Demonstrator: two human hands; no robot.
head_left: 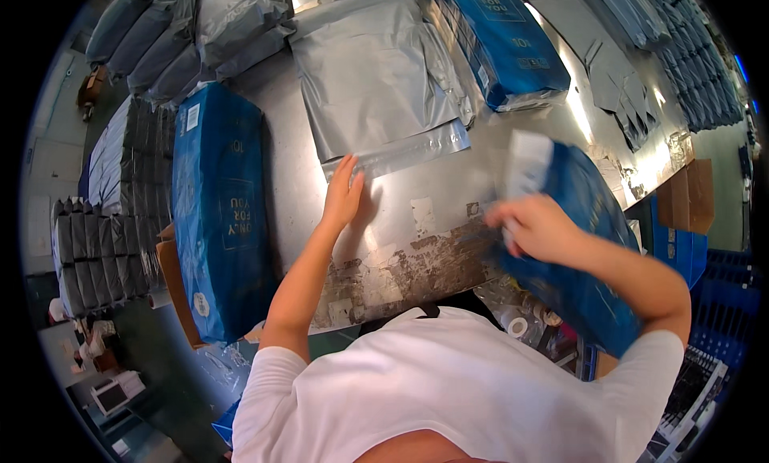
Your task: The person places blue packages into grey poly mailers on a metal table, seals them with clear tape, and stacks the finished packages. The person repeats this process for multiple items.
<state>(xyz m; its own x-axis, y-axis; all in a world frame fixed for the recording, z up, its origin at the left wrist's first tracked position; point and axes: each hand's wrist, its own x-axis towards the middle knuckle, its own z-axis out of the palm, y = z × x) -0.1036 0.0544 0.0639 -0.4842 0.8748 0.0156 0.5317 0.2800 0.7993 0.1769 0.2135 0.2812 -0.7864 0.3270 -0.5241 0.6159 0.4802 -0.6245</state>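
Note:
My left hand [343,197] is open, its fingers stretched out onto the near edge of a flat grey plastic mailing bag [364,78]. A clear strip [416,150] runs along that edge. To the right, my right hand [538,227] is blurred, its fingers bent; whether they grip anything is not clear. Just behind and below it, a blue plastic-wrapped pack [589,183] with a white end is tilted over the table's near right edge, also smeared by motion. My right forearm crosses in front of this pack.
Another blue pack [220,215] stands at the table's left edge, and one [505,46] lies at the far right. Filled grey bags [160,38] are piled at the far left. The metal table [400,215] has worn patches. An open cardboard box [687,195] stands at right.

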